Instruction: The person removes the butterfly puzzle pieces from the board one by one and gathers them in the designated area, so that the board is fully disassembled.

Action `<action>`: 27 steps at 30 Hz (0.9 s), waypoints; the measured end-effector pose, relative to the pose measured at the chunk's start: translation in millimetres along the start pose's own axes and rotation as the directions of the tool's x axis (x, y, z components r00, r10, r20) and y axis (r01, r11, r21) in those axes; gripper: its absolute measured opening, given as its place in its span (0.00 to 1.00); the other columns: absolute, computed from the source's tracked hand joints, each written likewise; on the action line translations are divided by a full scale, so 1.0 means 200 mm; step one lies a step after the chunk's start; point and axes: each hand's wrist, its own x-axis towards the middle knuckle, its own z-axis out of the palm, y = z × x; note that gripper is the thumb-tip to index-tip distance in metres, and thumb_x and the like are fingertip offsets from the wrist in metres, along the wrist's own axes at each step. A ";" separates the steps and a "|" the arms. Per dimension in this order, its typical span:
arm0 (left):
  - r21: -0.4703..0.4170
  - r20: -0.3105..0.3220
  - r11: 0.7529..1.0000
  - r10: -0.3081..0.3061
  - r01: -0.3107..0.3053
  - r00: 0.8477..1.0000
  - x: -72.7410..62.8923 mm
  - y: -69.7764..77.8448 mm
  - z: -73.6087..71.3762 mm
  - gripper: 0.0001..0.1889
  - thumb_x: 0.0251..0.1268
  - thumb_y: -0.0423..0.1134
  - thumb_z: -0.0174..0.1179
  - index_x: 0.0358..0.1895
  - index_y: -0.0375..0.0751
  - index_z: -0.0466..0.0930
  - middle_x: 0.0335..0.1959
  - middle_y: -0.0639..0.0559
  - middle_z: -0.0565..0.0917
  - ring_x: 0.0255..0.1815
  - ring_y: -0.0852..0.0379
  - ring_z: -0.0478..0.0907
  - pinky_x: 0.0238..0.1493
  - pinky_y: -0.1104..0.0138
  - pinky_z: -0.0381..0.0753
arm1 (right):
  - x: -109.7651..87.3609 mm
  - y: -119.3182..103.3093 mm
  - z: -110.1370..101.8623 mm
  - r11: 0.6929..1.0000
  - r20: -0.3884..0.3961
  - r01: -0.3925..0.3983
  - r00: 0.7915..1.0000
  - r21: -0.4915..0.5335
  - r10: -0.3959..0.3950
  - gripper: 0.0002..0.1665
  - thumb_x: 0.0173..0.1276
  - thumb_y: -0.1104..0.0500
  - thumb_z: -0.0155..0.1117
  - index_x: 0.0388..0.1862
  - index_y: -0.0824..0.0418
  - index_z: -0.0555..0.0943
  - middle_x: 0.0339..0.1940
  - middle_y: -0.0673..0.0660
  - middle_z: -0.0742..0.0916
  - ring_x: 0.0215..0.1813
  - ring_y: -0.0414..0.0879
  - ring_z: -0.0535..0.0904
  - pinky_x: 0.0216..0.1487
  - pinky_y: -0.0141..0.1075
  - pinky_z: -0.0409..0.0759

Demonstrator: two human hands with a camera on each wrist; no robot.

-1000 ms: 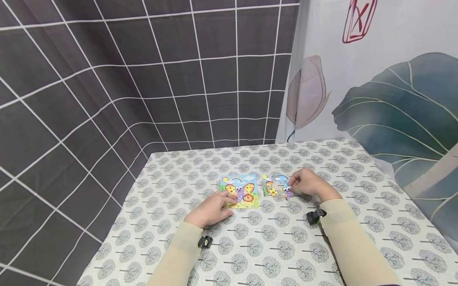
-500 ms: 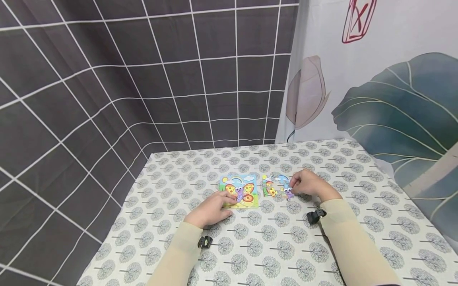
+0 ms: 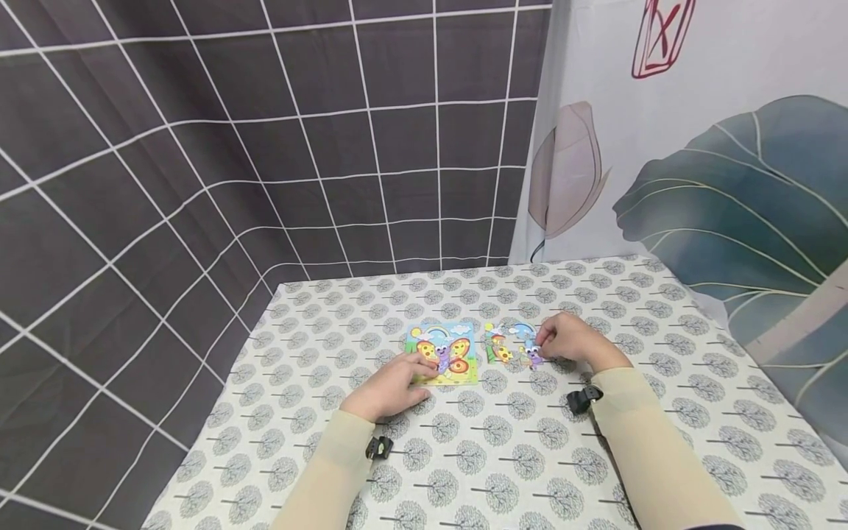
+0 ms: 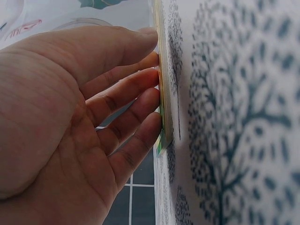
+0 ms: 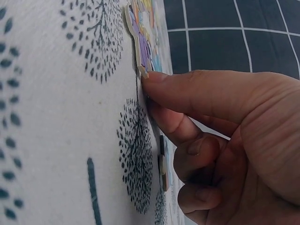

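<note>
"On the tree-printed cloth [image 3: 503, 471], your right hand [image 3: 576, 342] is pinching a purple puzzle piece [image 5: 142, 44] by its lower end, between thumb and forefinger; your other fingers are lying curled toward the palm."

"And where is that piece sitting while you are holding it?"

"At the right side of a gappy cluster of pieces [image 3: 501, 353], where its two eyes are showing and a rainbow is arching above it."

"What is your left hand [image 3: 391, 383] doing?"

"Its fingers are lying loosely extended, their tips resting on the butterfly board [image 3: 447, 350]. That board is lying flat, just left of the cluster. Whether your left thumb is touching its edge, I cannot tell."
</note>
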 end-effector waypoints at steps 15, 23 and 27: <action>-0.016 0.001 1.000 -0.007 0.007 1.000 -0.01 0.02 -0.01 0.22 0.70 0.41 0.68 0.65 0.48 0.84 0.69 0.61 0.78 0.70 0.54 0.72 0.75 0.53 0.71 | 0.00 0.00 0.00 1.000 0.001 -0.025 1.000 0.005 0.025 0.09 0.57 0.69 0.76 0.36 0.60 0.87 0.27 0.53 0.85 0.29 0.46 0.78 0.34 0.39 0.80; -0.003 0.005 1.000 -0.008 0.008 1.000 -0.01 0.03 -0.02 0.22 0.70 0.42 0.68 0.65 0.48 0.84 0.68 0.60 0.78 0.69 0.55 0.73 0.75 0.54 0.71 | 0.00 0.01 -0.01 1.000 0.009 -0.028 1.000 0.005 0.028 0.09 0.59 0.69 0.75 0.38 0.61 0.88 0.28 0.53 0.85 0.30 0.46 0.78 0.33 0.39 0.81; -0.007 0.004 1.000 -0.012 0.012 1.000 -0.01 0.04 -0.02 0.21 0.70 0.41 0.68 0.65 0.48 0.84 0.68 0.60 0.78 0.69 0.55 0.73 0.75 0.54 0.71 | -0.01 0.00 -0.02 1.000 0.013 -0.026 1.000 0.007 0.026 0.08 0.59 0.68 0.75 0.37 0.61 0.87 0.29 0.53 0.86 0.31 0.47 0.79 0.33 0.39 0.81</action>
